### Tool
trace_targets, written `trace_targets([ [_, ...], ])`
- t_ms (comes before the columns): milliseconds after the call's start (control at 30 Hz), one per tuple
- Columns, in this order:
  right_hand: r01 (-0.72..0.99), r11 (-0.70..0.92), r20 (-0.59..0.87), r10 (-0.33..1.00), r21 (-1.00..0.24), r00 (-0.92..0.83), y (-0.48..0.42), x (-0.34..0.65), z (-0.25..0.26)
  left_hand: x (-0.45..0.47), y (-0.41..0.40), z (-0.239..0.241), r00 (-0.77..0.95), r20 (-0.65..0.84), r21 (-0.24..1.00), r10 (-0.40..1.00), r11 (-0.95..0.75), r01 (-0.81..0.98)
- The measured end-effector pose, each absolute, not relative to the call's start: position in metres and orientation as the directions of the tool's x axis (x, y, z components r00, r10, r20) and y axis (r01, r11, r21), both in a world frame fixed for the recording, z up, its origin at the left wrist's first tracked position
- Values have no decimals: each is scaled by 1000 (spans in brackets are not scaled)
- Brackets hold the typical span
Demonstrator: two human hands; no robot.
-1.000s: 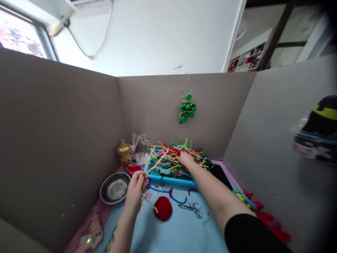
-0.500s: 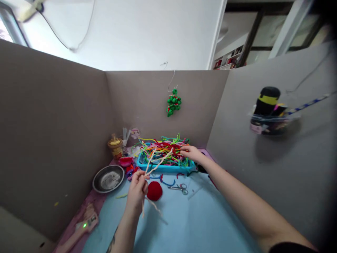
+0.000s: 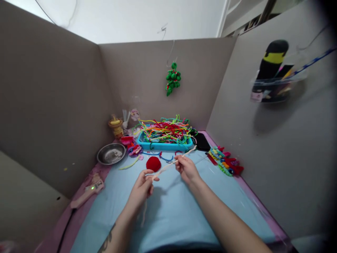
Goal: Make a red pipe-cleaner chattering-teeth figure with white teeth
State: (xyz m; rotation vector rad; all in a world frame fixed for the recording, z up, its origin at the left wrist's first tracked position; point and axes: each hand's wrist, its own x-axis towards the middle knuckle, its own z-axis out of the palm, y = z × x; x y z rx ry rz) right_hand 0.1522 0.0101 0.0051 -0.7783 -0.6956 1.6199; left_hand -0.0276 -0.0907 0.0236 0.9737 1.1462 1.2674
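My left hand pinches pale cream pipe cleaners, whose tail hangs down below the fingers. My right hand is closed on the same strands farther along, so they stretch on a slant between both hands. The strands' far end sticks out beyond my right fingers. A red ball lies on the blue cloth just behind my left hand. Scissors are mostly hidden behind the strands and my right hand. A blue tray heaped with multicoloured pipe cleaners stands farther back.
At left are a metal bowl and a pink glue gun with a green light. A black phone and colourful fuzzy pieces lie at right. Grey partitions enclose the table; a green ornament hangs at the back.
My right hand has come back from beside the tray toward my left hand and taken hold of the pale strands. The two spread ends are now drawn together. The view has tilted downward.
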Motion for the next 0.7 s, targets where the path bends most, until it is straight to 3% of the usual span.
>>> trace_targets([
  [167,-680,-133,-113,991,-721,-75,24,148,0,-63,-85,30,-121,-40,994,992,27,-108],
  [367,-753,-135,-173,985,-644,-29,33,153,-19,-104,-71,22,-388,29,993,921,-73,-98],
  [567,-745,-203,-238,969,-635,-61,34,157,-26,-140,-40,6,-515,135,979,846,-33,203],
  [700,-725,-231,-256,964,-649,-78,32,155,-30,-159,-25,-3,-601,157,976,784,-31,215],
])
